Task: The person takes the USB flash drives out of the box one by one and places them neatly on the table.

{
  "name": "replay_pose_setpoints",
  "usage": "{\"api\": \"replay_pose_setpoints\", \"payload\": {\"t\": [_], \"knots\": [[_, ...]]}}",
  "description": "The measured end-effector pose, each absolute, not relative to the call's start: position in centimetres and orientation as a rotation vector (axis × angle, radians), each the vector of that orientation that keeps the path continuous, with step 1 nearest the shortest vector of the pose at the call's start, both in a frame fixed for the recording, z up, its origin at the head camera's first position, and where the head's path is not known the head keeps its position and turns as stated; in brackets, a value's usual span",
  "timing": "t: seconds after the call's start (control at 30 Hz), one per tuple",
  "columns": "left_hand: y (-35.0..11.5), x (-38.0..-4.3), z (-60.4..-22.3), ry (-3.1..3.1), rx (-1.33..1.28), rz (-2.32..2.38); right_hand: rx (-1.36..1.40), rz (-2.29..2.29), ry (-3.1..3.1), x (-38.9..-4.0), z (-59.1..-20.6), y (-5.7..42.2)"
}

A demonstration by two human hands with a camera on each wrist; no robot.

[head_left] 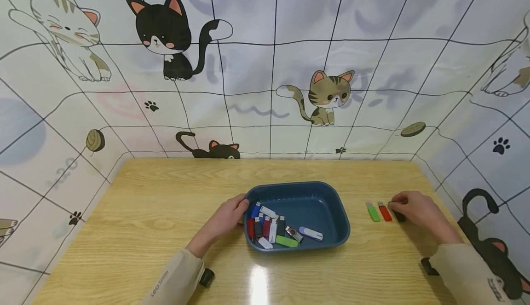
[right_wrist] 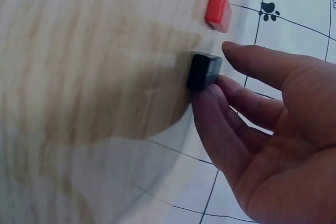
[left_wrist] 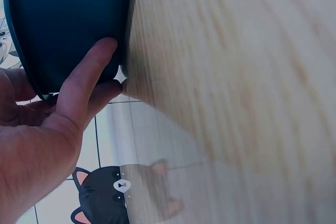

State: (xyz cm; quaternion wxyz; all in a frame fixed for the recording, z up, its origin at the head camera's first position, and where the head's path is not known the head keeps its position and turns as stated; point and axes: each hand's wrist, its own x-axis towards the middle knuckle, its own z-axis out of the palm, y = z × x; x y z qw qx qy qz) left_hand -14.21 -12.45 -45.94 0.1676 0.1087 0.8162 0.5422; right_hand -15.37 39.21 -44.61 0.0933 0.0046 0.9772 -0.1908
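Note:
My left hand (head_left: 225, 214) grips the left end of a dark blue plastic tray (head_left: 310, 210), with one finger laid along its outer wall in the left wrist view. Several USB sticks lie in the tray's left and front part, among them a green stick (head_left: 287, 241) and a white stick (head_left: 310, 233). On the table at the right, my right hand (head_left: 416, 208) is at a black USB stick (right_wrist: 203, 72). One fingertip touches the stick from below in the right wrist view, while the upper finger stands apart from it. Left of it lie a red USB stick (head_left: 384, 211) and a green USB stick (head_left: 373, 211).
The wooden table (head_left: 165, 194) reaches back to a cat-patterned cloth backdrop (head_left: 252, 66), which also rises on both sides. Bare wood lies between the tray and the row of sticks. A dark strap part (head_left: 207, 277) shows by the left sleeve.

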Motion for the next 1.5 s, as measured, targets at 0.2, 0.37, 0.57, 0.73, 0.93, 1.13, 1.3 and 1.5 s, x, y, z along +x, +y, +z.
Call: {"api": "replay_pose_setpoints", "payload": {"t": [0.2, 0.37, 0.57, 0.73, 0.93, 1.13, 1.3, 1.5], "knots": [[-12.5, -14.6, -45.8, 2.323, 0.331, 1.539, -0.033, -0.538, 3.007, -15.0, -42.9, 38.3], [-12.6, -14.7, -45.6, 2.327, 0.327, 1.545, -0.146, -0.552, 3.070, -14.4, -39.6, 35.0], [-12.4, -14.8, -45.6, 2.315, 0.304, 1.569, -0.284, -0.610, 3.112, -13.6, -36.2, 29.9], [-12.4, -14.5, -45.6, 2.293, 0.295, 1.584, -0.420, -0.632, 3.124, -13.3, -35.2, 26.5], [-12.4, -14.3, -45.6, 2.290, 0.315, 1.593, -0.614, -0.537, 3.116, -13.2, -35.1, 23.4], [-12.3, -14.2, -45.5, 2.285, 0.301, 1.594, -0.775, -0.398, 3.066, -13.2, -35.0, 20.6], [-12.4, -14.1, -45.8, 2.290, 0.311, 1.583, -0.887, -0.277, 2.984, -13.2, -35.6, 18.8], [-12.5, -14.0, -46.0, 2.287, 0.333, 1.580, -1.001, -0.162, 2.872, -13.2, -37.3, 16.9]]}}
